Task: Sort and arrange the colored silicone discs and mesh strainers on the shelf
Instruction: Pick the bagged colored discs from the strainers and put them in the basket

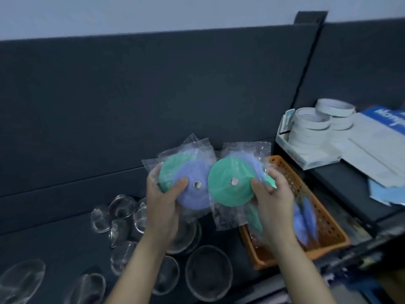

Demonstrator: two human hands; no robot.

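Silicone discs (228,183): round, purple and green, each in a clear plastic bag. You are holding them fanned, one bundle in each hand, above the dark shelf (65,238).
Left hand (163,200): your thumb is pressing the face of the purple silicone disc (192,194) with the metal centre. Your fingers are curling behind the bundle, and a green silicone disc (168,170) is peeking out above the thumb.
Right hand (274,200): your thumb is pinching the edge of the front green disc. The other fingers are curling behind the bags, so I cannot tell how many layers they are catching.
Slipping bags: the smooth wrap is likely sliding layer on layer. A thumb bearing only on the front disc may be leaving the rear ones loose, and one could be dropping out below your fingers.
Orange perforated plastic basket (328,227): it is sitting under your right fingers with more purple and green discs inside. A bag falling there would be landing among mixed colours.
Round wire mesh strainers (208,270): they are lying in clear wrap below your left fingers. A falling bundle could be scattering them.
Mixed fans: each bundle is carrying both colours, so setting either down whole would be leaving the colours unsorted.
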